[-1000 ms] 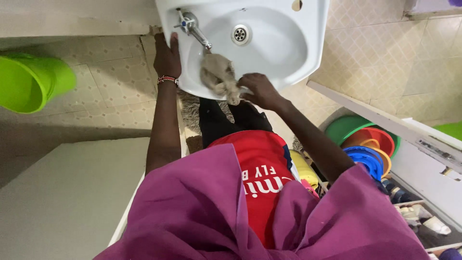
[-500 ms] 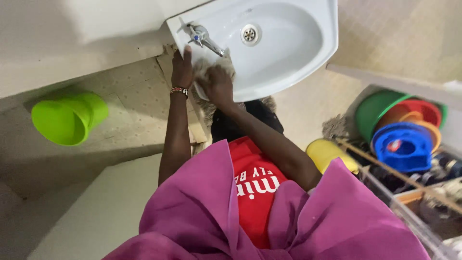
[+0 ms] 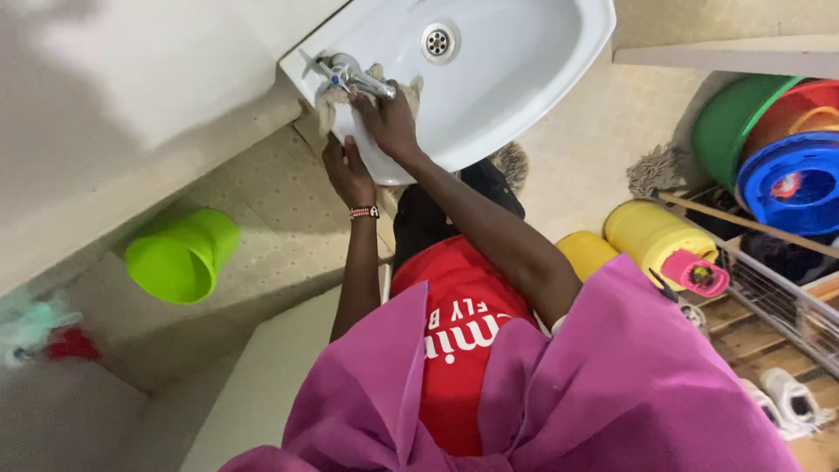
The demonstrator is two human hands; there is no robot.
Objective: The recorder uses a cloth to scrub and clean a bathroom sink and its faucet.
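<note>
A white wall basin (image 3: pixel 524 79) fills the top of the view, with a metal tap (image 3: pixel 350 77) on its left rim and a drain (image 3: pixel 437 39) in the bowl. My right hand (image 3: pixel 389 122) presses a grey-brown cloth (image 3: pixel 330 98) against the tap and the rim beside it. My left hand (image 3: pixel 348 170), with a beaded bracelet at the wrist, rests against the outer edge of the basin just below the cloth, fingers spread. I wear a red shirt under a purple wrap.
A lime green bucket (image 3: pixel 179 258) stands on the tiled floor at left. Yellow jugs (image 3: pixel 651 236), one with a pink cap, and stacked green, red and blue plastic basins (image 3: pixel 778 149) sit at right beside a wire rack (image 3: pixel 769 280) and white shoes (image 3: pixel 786 398).
My right hand has slid the cloth from the basin's front rim up and left onto the tap. My left hand dropped lower on the basin edge. The view swung right.
</note>
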